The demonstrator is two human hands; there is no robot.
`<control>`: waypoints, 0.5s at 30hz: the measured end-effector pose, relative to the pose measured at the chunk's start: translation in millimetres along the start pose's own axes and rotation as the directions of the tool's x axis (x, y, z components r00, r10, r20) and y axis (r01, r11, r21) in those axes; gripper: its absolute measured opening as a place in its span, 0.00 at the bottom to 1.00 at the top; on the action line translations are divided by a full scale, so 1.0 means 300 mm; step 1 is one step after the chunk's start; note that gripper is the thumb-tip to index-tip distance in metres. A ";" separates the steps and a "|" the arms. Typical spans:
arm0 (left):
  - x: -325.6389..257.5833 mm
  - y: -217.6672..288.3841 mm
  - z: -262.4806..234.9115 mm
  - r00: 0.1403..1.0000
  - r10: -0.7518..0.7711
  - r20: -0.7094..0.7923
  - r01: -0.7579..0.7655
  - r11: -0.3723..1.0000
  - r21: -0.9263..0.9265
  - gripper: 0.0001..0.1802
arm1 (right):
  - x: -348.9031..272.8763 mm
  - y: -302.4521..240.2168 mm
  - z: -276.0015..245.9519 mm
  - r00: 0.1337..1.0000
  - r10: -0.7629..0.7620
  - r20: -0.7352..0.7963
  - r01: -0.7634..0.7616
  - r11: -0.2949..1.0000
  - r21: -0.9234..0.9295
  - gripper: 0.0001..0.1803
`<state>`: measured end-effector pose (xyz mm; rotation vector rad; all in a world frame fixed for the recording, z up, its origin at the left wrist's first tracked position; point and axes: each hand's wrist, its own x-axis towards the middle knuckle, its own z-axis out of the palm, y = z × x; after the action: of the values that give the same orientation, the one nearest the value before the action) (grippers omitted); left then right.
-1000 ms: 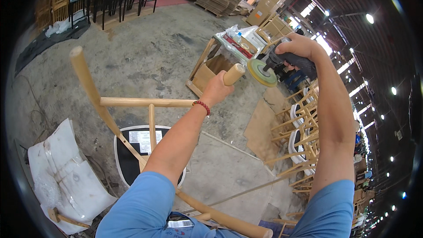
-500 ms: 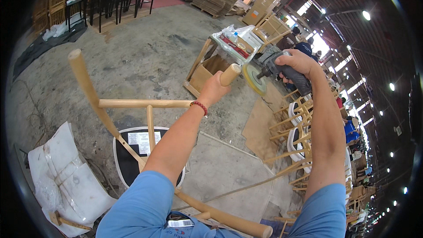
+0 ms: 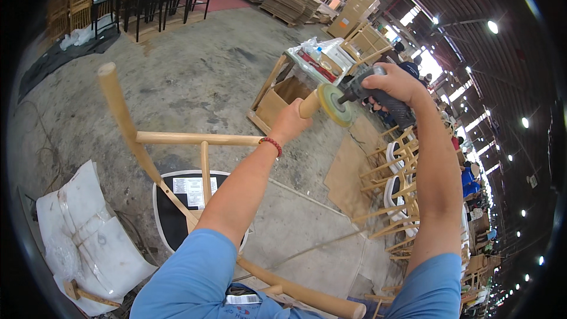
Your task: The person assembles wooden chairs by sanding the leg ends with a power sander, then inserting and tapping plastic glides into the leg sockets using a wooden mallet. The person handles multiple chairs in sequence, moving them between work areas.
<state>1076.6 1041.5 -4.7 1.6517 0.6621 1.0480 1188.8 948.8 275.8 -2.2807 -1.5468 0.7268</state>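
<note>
My left hand [image 3: 289, 123] is wrapped round a pale wooden chair leg [image 3: 309, 105] near its end. The leg belongs to an upturned chair with a stretcher [image 3: 198, 138], another leg [image 3: 121, 106] on the left and a black seat underside [image 3: 171, 218] bearing white labels. In my right hand [image 3: 392, 84] is a dark angle grinder [image 3: 394, 108], gripped by its body. Its round yellowish sanding disc [image 3: 334, 105] meets the end of the leg, covering the end face. Whether the disc spins cannot be seen.
Beyond my hands stands a small work table [image 3: 277, 91] with a red box and plastic on top. White wrapping [image 3: 88, 230] lies low on the left. Several wooden chairs [image 3: 398, 183] line the right, near a cardboard sheet [image 3: 345, 177]. Black stools [image 3: 150, 3] stand far left.
My right hand has brought the grinder slightly left, so its disc, earlier just apart from the leg's end, now meets it. My left hand keeps hold of the leg, which has shifted slightly.
</note>
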 end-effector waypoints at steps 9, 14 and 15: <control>-0.034 0.028 0.078 0.998 0.039 0.040 -0.039 0.999 -0.013 0.20 | -0.182 0.108 -0.073 0.982 0.060 -0.180 -0.109 0.955 -0.275 0.26; -0.054 0.034 -0.231 0.997 0.080 -0.024 -0.067 0.938 0.339 0.18 | -0.400 0.214 -0.070 0.939 -0.225 -0.260 0.229 0.973 -0.013 0.22; -0.078 0.097 -0.316 0.994 0.108 0.024 -0.105 0.846 0.523 0.18 | -0.448 0.242 -0.051 0.947 -0.212 -0.241 0.233 0.971 0.062 0.21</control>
<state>980.1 1056.7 24.5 2.1793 0.9294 1.0037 1214.1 797.6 284.9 -2.0022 -1.5904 0.4403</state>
